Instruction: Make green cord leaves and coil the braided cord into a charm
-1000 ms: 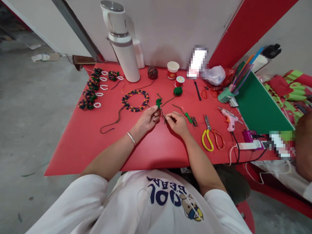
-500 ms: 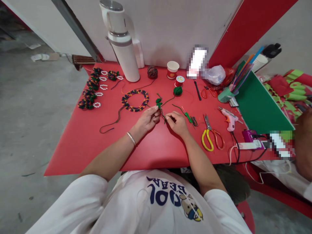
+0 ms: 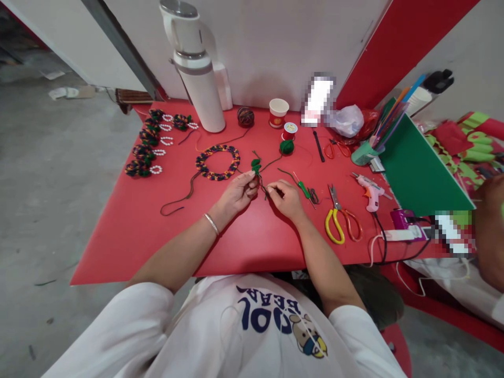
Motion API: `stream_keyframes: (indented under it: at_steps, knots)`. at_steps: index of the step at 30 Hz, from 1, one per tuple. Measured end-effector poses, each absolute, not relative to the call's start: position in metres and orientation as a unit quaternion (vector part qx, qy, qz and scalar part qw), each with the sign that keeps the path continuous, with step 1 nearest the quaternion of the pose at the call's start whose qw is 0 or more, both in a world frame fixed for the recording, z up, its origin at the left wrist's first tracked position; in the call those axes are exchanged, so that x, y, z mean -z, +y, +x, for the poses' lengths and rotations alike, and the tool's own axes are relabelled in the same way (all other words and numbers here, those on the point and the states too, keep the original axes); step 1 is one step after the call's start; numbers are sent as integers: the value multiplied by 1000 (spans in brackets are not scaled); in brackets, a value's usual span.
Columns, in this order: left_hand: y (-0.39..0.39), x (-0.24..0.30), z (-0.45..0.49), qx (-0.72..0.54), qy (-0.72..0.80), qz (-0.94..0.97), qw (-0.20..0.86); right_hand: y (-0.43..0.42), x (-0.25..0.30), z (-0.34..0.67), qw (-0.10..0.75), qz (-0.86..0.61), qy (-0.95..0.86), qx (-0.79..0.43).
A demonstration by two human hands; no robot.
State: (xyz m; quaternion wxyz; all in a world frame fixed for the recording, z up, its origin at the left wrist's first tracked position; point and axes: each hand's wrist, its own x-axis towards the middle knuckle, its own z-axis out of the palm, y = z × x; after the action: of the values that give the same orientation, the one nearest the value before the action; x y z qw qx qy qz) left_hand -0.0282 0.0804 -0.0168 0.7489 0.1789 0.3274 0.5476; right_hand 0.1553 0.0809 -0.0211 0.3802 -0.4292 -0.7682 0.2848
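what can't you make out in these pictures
All in the head view:
Lower part of the green yarn piece: hidden by the left hand.
End of the strand at the right hand: too small.
Print on the paper cup: too small.
Bright screen: covered by mosaic.
Other person: cut off by the right edge.

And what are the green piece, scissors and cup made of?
Green piece: matte yarn, most likely, with loose strands showing.
Scissors: grey blades, probably metal; smooth, slightly shiny yellow and orange handles, likely plastic.
Cup: perhaps paper, matte, judging by its thin printed wall.
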Motion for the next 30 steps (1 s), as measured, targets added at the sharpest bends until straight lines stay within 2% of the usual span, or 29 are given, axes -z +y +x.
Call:
stream_keyframes:
  at_steps: [30]
  knots:
    - [76, 19, -21, -582, 360, 214, 697, 84, 24, 158, 386, -417, -777, -271]
